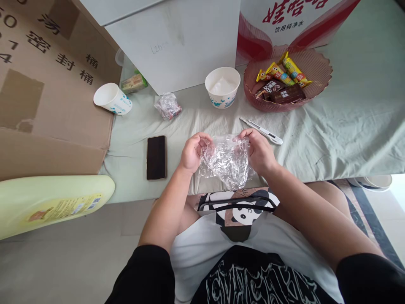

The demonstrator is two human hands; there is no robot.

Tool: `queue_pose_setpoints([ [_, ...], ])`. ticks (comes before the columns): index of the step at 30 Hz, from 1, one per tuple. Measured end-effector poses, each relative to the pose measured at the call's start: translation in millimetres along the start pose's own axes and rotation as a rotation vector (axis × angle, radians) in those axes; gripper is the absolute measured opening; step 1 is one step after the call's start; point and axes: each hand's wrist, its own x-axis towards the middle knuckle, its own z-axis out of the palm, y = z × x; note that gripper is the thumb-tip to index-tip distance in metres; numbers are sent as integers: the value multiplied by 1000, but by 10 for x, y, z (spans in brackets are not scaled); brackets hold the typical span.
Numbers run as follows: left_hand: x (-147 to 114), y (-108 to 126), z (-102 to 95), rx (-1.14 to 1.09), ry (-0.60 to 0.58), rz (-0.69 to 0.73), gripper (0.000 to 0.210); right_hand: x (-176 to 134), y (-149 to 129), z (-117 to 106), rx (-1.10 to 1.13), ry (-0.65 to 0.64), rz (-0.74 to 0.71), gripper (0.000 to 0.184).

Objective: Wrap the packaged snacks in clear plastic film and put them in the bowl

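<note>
A crinkled sheet of clear plastic wrap (229,162) is stretched between my two hands at the table's front edge. My left hand (194,153) pinches its upper left corner, and my right hand (259,152) pinches the upper right one. The lower part of the wrap hangs loose over the edge. Just beyond my right hand lies a white utility knife (262,131). A smartphone (156,158) with a dark screen lies to the left of my left hand. Farther back is a crumpled wad of plastic wrap (168,106) with something reddish inside.
A paper bowl (222,87) with whitish contents stands beside a pink scalloped bowl (287,103) of wrapped snacks. A paper cup (113,99) leans near a large cardboard box (53,93). White boxes (186,46) stand behind. A pale green bottle (57,202) juts in at left.
</note>
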Motion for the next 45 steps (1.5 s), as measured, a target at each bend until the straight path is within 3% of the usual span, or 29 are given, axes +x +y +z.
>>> queue_pose_setpoints([
  [5, 20, -29, -30, 160, -6, -50, 29, -8, 61, -29, -136, 33, 1, 65],
  [10, 28, -61, -22, 159, 72, -50, 42, 20, 96, -68, -145, 123, -23, 81],
  [12, 44, -59, -49, 115, 112, -28, 46, 23, 75, -69, -178, 72, 40, 71],
  [14, 55, -45, -82, 62, 122, -28, 53, 14, 43, -59, -265, -3, 124, 48],
  [16, 52, -28, -104, 19, 57, -82, 59, -1, 15, -42, -335, -19, 163, 29],
  [18, 30, -21, -100, 19, -85, -185, 63, -11, 1, -23, -340, 33, 144, 25],
  [21, -17, -34, -53, 124, -241, -301, 55, -11, -11, -3, -252, 82, 78, 27],
  [25, -38, -37, 1, 198, -106, -243, 38, -2, -53, -7, -276, -33, 114, 42],
  [28, -29, 1, 1, 203, -19, -212, 39, -3, -75, -13, -435, -112, 147, 30],
  [34, -46, 70, -34, 137, -58, -185, 38, 0, -46, 2, -233, -13, 131, 37],
  [39, -47, 105, -46, 18, -5, -134, 29, 30, -54, -29, -59, 59, 128, 40],
  [41, -44, 120, -49, 3, 21, -128, 24, 31, -64, -39, -35, 45, 151, 47],
  [45, -44, 113, -72, 24, -18, -172, 22, 2, -62, -41, -108, -102, 161, 64],
])
